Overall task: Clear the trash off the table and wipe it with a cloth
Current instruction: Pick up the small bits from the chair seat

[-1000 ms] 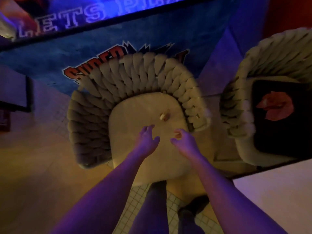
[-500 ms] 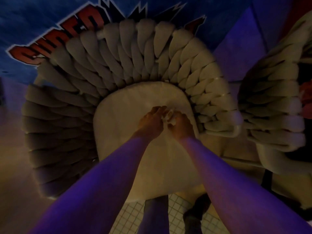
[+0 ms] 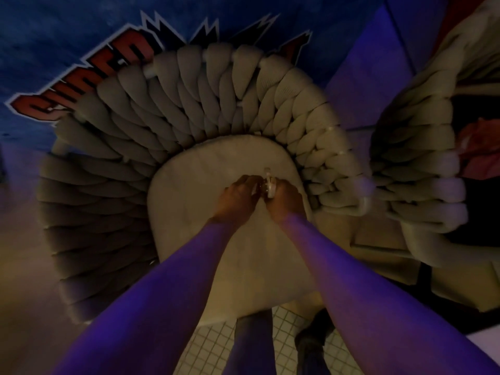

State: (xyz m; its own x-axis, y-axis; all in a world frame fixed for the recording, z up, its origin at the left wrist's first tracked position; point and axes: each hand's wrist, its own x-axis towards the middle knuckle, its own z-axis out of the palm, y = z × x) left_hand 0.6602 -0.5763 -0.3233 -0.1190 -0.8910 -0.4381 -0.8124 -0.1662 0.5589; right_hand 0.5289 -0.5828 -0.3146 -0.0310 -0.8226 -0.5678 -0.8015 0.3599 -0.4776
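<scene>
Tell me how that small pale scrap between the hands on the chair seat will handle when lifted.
The pale scrap is pinched between the left hand and right hand, so it is probably very light. It looks thin and crumpled, likely floppy rather than stiff. On the soft seat cushion it is unlikely to roll. Blur hides its material.

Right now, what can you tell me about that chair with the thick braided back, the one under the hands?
The chair has a curved back of thick, pale, braided padded cords and a smooth beige seat cushion. It stands upright on small square floor tiles, beside a similar chair. Both hands meet over the cushion's middle, holding a small pale scrap.
</scene>
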